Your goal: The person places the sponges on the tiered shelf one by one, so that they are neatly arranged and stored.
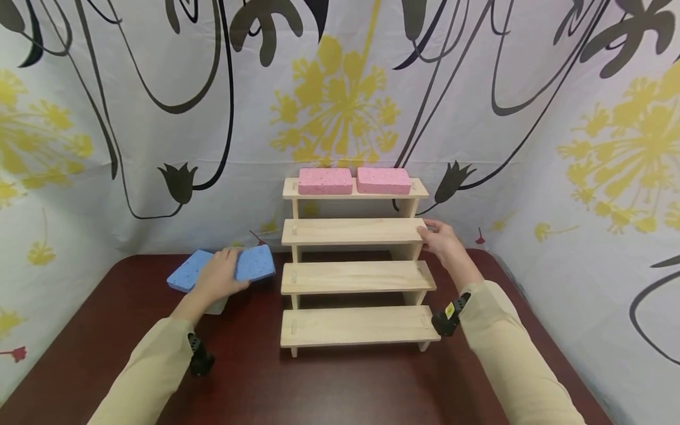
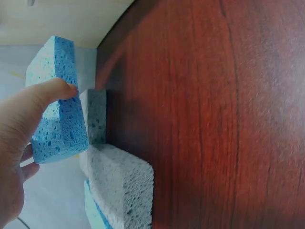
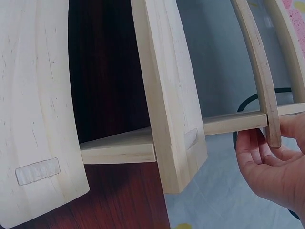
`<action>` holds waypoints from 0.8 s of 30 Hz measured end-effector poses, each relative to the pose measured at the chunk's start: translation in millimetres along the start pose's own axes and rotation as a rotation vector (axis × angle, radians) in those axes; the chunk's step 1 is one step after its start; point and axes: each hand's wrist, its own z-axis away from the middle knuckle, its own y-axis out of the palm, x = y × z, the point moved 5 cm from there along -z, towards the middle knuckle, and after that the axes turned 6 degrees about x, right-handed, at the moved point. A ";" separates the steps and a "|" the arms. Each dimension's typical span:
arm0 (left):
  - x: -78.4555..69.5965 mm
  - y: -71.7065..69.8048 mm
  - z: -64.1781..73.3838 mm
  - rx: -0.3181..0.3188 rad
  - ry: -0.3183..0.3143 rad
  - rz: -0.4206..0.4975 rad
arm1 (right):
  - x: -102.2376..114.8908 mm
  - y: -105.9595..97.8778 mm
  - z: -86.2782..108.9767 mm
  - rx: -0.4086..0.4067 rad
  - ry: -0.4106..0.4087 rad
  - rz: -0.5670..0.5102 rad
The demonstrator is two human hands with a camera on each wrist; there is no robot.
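My left hand (image 1: 216, 276) pinches a blue sponge (image 1: 256, 263), raised left of a four-step wooden stand (image 1: 358, 327). In the left wrist view its thumb presses one face of the held sponge (image 2: 71, 119), and fingertips show behind. A second blue sponge (image 1: 187, 273) lies beside that hand, partly covered by it. Below, two grey sponges (image 2: 133, 188) rest on the table. The right hand (image 1: 445, 243) grips the right end of the stand's second step from the top (image 1: 353, 231), fingers and thumb on either side of the board (image 3: 271, 114).
Two pink sponges (image 1: 325, 181) sit side by side on the top step. The dark red-brown table (image 1: 361, 383) ends at a patterned cloth backdrop (image 1: 239, 141), close behind the stand. Black cameras (image 1: 448, 316) are strapped to both wrists.
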 end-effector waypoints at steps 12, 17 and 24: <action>14.2 -23.6 8.1 -0.134 -0.052 0.118 | -1.2 -0.9 0.5 0.005 0.011 0.003; 14.5 -32.4 9.8 -0.209 -0.047 0.117 | -1.2 -1.6 0.6 0.020 -0.010 0.009; 6.2 -50.1 12.1 -0.439 0.039 0.114 | 0.1 -0.6 1.5 0.014 -0.016 0.015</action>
